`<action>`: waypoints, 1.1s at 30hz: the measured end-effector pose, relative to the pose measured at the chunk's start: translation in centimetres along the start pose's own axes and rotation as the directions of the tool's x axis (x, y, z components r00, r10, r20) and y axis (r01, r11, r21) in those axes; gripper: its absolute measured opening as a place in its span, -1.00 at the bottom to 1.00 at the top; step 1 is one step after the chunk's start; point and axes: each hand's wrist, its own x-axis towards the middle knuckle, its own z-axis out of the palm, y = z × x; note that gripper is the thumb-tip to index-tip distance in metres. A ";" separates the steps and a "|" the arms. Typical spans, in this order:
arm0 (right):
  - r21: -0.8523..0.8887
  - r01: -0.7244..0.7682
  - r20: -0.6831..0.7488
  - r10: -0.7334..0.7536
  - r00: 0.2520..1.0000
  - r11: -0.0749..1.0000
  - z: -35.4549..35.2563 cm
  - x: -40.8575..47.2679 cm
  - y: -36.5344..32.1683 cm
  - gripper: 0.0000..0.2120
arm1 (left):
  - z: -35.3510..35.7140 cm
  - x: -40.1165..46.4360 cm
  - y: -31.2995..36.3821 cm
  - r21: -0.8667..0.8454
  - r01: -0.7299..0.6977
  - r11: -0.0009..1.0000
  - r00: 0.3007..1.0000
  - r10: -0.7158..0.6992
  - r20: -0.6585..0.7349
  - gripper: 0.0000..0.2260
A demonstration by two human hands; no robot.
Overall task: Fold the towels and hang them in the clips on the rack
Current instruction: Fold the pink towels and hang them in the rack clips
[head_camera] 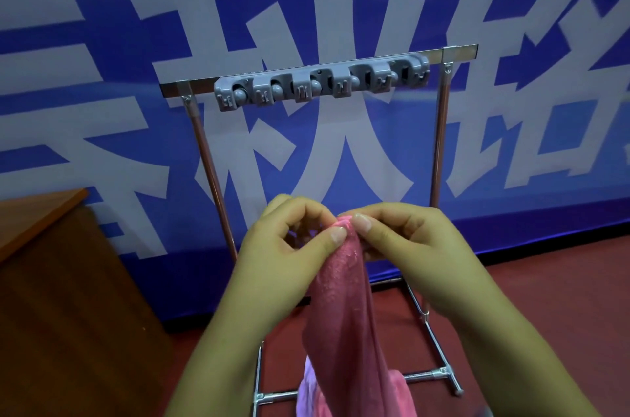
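Right now a pink towel [344, 307] is pinched at its top corner between both hands: left hand [289, 246] thumb and forefinger, right hand [409, 246] likewise, fingers curled. Below the hands it hangs limp and bunched, so it is judged soft, light and floppy, best taken by the top edge or a corner. Beyond and above the hands, the rack [439, 130] is seen with its grey clips [320, 84] unfilled.
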 end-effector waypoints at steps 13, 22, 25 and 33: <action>-0.025 0.083 0.022 -0.082 0.996 0.996 -0.4 0.8 1.5 -0.84 | -0.2 1.0 -1.7 -0.164 0.030 0.986 0.986 -0.001 0.170 -0.89; -0.081 0.124 -0.022 -0.127 0.992 0.989 -0.7 1.6 1.6 -0.92 | -0.3 1.1 -2.7 -0.093 0.083 0.992 0.971 -0.060 0.231 -0.76; -0.014 0.119 -0.093 -0.120 0.988 0.993 -1.5 2.1 0.8 -0.88 | -1.3 0.7 -4.3 0.015 0.106 0.994 0.954 -0.106 0.280 -0.71; -0.051 0.102 -0.232 -0.111 0.966 0.993 -3.9 2.8 0.2 -0.87 | -3.9 0.7 -5.4 -0.075 0.054 0.996 0.992 -0.045 0.115 -0.74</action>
